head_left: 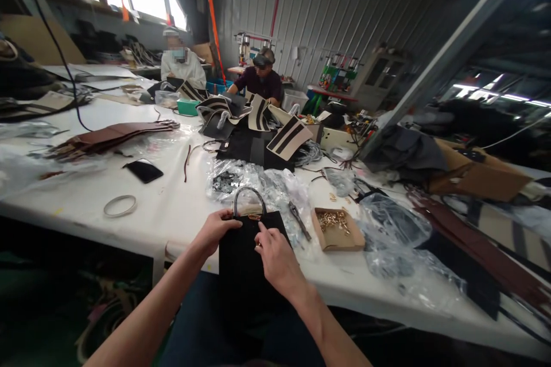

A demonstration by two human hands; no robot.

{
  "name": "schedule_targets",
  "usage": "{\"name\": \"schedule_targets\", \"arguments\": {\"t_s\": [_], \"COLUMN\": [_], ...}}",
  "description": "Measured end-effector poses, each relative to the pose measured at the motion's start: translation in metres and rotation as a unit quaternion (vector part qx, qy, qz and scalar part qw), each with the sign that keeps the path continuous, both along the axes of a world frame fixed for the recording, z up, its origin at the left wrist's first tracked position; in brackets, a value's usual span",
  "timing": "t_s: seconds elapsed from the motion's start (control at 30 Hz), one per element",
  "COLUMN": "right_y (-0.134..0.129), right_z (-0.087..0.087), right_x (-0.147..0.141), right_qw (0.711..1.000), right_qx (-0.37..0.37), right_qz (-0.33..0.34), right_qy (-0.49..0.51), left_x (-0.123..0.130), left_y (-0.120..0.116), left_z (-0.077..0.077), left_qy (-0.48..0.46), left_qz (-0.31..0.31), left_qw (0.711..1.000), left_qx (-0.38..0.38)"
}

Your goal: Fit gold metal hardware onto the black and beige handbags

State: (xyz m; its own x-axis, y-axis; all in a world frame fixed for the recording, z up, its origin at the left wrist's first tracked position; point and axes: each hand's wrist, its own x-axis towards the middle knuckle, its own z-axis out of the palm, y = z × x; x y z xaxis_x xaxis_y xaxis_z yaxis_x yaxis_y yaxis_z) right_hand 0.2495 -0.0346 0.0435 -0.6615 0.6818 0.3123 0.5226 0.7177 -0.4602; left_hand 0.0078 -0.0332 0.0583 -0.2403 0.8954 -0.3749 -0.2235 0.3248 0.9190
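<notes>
A black handbag panel (241,252) hangs over the table's front edge, in front of my lap. A dark arched handle (249,189) stands at its top, with a gold-coloured metal fitting (253,217) below. My left hand (214,232) pinches the panel's upper left edge, by the foot of the handle. Just under the fitting is my right hand (278,255), its index finger stretched toward the metal and its other fingers curled. A small gold-coloured glint shows at those curled fingers; what it is cannot be made out.
Right of the bag lie pliers-like tool (299,221) and a cardboard tray (340,246) of small gold-coloured fittings. Plastic bags (396,229) and a tape roll (119,205) lie on the white table (172,195). Striped pieces (289,139) are piled before two seated people (262,80).
</notes>
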Motion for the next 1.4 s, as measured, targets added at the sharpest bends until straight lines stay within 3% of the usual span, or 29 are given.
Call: {"name": "schedule_targets", "arguments": {"t_s": [0.2, 0.4, 0.5, 0.6, 0.7, 0.83, 0.93, 0.97, 1.03, 1.1, 1.13, 1.27, 1.4], "right_y": [0.011, 0.020, 0.043, 0.075, 0.101, 0.118, 0.122, 0.122, 0.119, 0.112, 0.107, 0.086, 0.074], "right_z": [0.000, 0.004, 0.004, -0.001, -0.002, 0.016, 0.037, 0.043, 0.051, 0.050, 0.046, 0.023, 0.007], "right_x": [-0.013, -0.020, -0.015, -0.009, -0.005, 0.009, 0.026, 0.029, 0.031, 0.024, 0.018, -0.006, -0.009], "right_qw": [1.000, 0.968, 0.940, 0.932, 0.933, 0.898, 0.879, 0.886, 0.928, 0.969, 0.976, 0.949, 0.964], "right_qx": [-0.014, -0.038, -0.030, -0.109, -0.193, -0.334, -0.452, -0.449, -0.361, -0.240, -0.211, -0.262, -0.197], "right_qz": [-0.007, -0.113, -0.202, -0.238, -0.187, -0.049, 0.075, 0.094, 0.095, 0.056, 0.029, -0.028, 0.009], "right_qy": [0.008, 0.222, 0.274, 0.249, 0.240, 0.282, 0.131, 0.071, 0.003, 0.019, 0.053, 0.174, 0.180], "left_x": [-0.001, 0.002, 0.001, 0.001, 0.004, 0.007, 0.007, 0.007, 0.007, 0.008, 0.008, 0.010, 0.011], "left_y": [0.000, 0.003, 0.006, 0.009, 0.010, 0.011, 0.013, 0.014, 0.016, 0.017, 0.016, 0.012, 0.010], "left_z": [-0.001, 0.000, -0.001, -0.004, -0.006, -0.011, -0.015, -0.015, -0.014, -0.012, -0.010, -0.006, -0.007], "left_qy": [0.023, -0.002, -0.030, -0.031, -0.011, 0.038, 0.079, 0.086, 0.092, 0.092, 0.089, 0.071, 0.070], "left_qz": [-0.004, 0.024, 0.008, 0.003, 0.023, 0.057, 0.067, 0.068, 0.066, 0.062, 0.058, 0.042, 0.034], "left_qw": [1.000, 1.000, 0.999, 0.999, 0.999, 0.997, 0.994, 0.993, 0.992, 0.993, 0.993, 0.995, 0.996], "left_qx": [-0.014, -0.012, -0.020, -0.031, -0.038, -0.039, -0.043, -0.046, -0.049, -0.048, -0.048, -0.050, -0.051]}}
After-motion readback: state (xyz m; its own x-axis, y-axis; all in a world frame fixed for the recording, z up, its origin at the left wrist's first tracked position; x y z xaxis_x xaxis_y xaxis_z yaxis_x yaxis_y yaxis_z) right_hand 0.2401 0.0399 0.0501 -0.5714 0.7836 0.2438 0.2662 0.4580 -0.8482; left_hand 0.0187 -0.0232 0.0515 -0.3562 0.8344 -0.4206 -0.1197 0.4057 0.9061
